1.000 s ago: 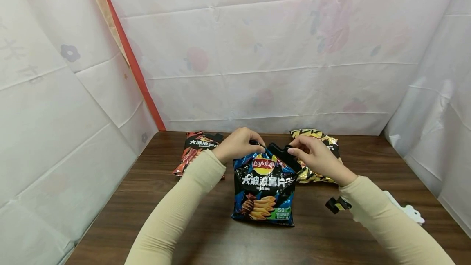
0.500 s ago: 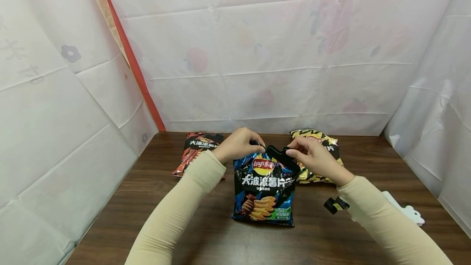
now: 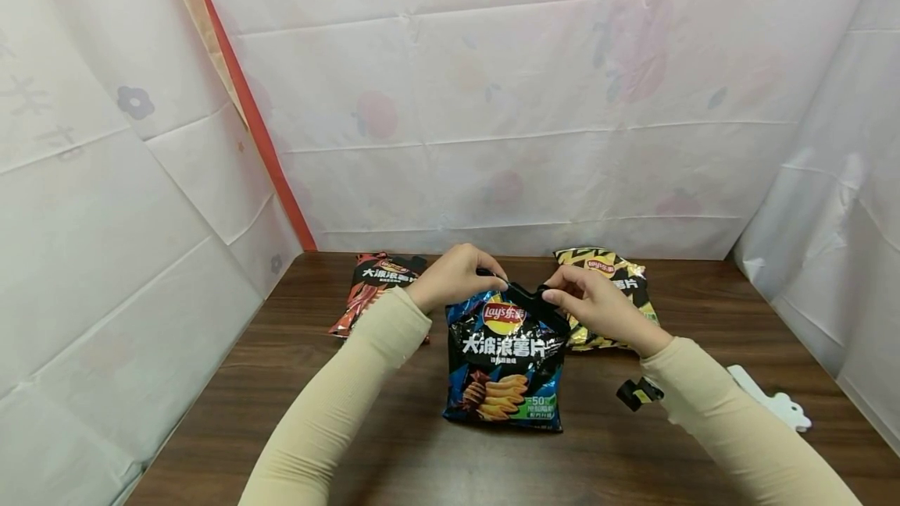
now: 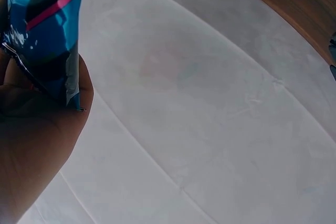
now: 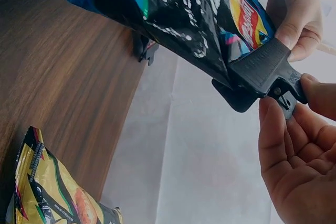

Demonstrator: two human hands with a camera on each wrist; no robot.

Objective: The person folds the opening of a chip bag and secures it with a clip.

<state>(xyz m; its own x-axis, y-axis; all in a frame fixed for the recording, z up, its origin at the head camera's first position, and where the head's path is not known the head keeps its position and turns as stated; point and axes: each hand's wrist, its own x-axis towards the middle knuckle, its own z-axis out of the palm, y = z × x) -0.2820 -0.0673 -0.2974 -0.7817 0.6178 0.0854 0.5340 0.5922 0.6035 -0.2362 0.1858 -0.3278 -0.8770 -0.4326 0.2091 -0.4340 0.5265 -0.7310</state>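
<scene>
A blue-and-black bag of potato chips stands upright on the table, its front facing me. My left hand pinches its top left edge; the left wrist view shows a blue corner of the bag against that hand. At the top right edge sits a black bag clip, slanting down to the right. My right hand pinches the clip's handles between thumb and fingers. In the right wrist view the clip lies across the bag's top corner, and the right hand squeezes its handles.
A red chip bag lies behind my left arm, with a black clip at its top. A yellow chip bag lies behind my right hand. A white flat piece with a scalloped end lies beside the right sleeve on the wooden table.
My right hand has shifted slightly left and down along with the black clip, which sits a little lower on the bag's top edge. The left hand and the bag look unmoved.
</scene>
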